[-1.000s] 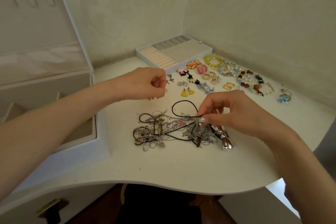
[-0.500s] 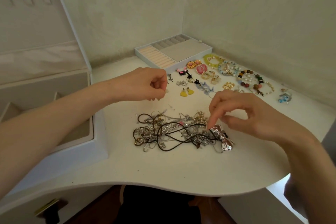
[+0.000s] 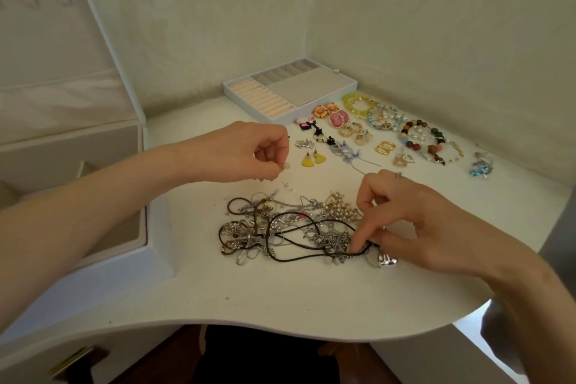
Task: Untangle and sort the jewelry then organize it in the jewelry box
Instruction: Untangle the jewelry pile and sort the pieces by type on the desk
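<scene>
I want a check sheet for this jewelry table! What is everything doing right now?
surface: white table with a curved front edge.
job's things: tangle of chains and black cord in the middle; sorted earrings and bracelets at the back right; tray in the back corner; box open on the left.
clutter: nothing seen.
hands: left hand pinches a small pale piece above the table; right hand has its fingertips in the tangle's right end, and its grip is unclear.
cables: nothing seen.
surroundings: pale walls meet in a corner.
</scene>
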Demonstrator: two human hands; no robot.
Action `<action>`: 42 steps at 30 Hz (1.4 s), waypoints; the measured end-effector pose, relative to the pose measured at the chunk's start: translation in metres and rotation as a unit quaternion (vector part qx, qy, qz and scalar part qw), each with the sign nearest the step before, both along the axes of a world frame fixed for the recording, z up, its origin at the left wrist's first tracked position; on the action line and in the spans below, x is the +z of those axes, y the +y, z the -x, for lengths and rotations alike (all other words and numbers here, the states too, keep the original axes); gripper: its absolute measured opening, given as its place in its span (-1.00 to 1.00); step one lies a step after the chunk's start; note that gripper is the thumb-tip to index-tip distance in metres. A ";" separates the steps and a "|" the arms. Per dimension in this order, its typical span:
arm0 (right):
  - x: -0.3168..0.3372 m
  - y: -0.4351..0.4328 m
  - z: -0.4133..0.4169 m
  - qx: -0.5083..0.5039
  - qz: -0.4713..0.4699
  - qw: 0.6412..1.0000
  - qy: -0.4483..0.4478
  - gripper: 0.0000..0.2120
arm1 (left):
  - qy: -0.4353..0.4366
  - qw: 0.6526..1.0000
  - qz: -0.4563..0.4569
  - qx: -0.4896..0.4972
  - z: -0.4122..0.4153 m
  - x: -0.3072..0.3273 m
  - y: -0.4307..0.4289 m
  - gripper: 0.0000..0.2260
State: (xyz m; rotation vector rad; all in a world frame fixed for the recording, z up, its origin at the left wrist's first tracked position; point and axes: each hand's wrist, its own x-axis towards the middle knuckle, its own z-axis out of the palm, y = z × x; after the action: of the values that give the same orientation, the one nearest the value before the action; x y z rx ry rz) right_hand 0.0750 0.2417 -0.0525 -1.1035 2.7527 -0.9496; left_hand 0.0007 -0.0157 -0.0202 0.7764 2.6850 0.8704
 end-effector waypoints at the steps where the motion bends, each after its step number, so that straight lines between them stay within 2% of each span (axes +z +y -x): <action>1: 0.000 0.000 -0.001 -0.002 0.008 1.000 0.002 -0.79 | -0.001 1.000 0.001 0.000 0.000 0.000 0.000 -0.89; 4: -0.001 -0.002 0.000 -0.019 0.025 0.999 0.011 -0.83 | 0.001 1.000 0.004 -0.002 -0.001 0.000 0.001 -0.90; 13: 0.002 -0.017 0.001 -0.056 -0.091 0.993 0.047 -0.85 | 0.003 1.000 0.010 -0.007 -0.001 0.000 0.000 -0.89; 19: 0.002 -0.017 0.001 -0.057 -0.125 0.989 0.052 -0.60 | 0.000 1.000 0.009 -0.011 -0.001 -0.001 0.000 -0.88; 22: 0.001 -0.016 0.002 -0.052 -0.107 0.991 0.052 -0.54 | 0.002 1.000 0.010 -0.012 -0.001 -0.001 0.001 -0.88; 26: 0.000 -0.013 0.001 -0.020 -0.065 0.998 0.018 -0.62 | 0.003 1.000 0.013 -0.015 0.000 -0.001 0.000 -0.87; 32: -0.004 -0.009 0.001 -0.015 -0.069 0.998 0.007 -0.62 | 0.001 1.000 0.014 -0.020 0.000 -0.002 0.000 -0.88; 35: -0.005 -0.010 0.000 -0.023 -0.063 0.998 0.009 -0.76 | 0.000 1.000 0.020 -0.021 0.000 -0.002 0.000 -0.87; 38: -0.001 -0.013 0.001 -0.030 -0.012 0.999 0.009 -0.83 | 0.002 1.000 0.021 -0.021 0.000 -0.001 -0.001 -0.87; 42: 0.006 -0.014 0.004 -0.061 0.099 0.993 -0.033 -0.85 | 0.000 1.000 0.018 -0.022 0.000 -0.001 0.000 -0.86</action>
State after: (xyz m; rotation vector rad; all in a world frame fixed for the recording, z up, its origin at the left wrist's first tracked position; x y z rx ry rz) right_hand 0.0713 0.2279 -0.0463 -0.9129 2.7473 -1.2737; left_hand 0.0009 -0.0161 -0.0212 0.8237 2.6643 0.8097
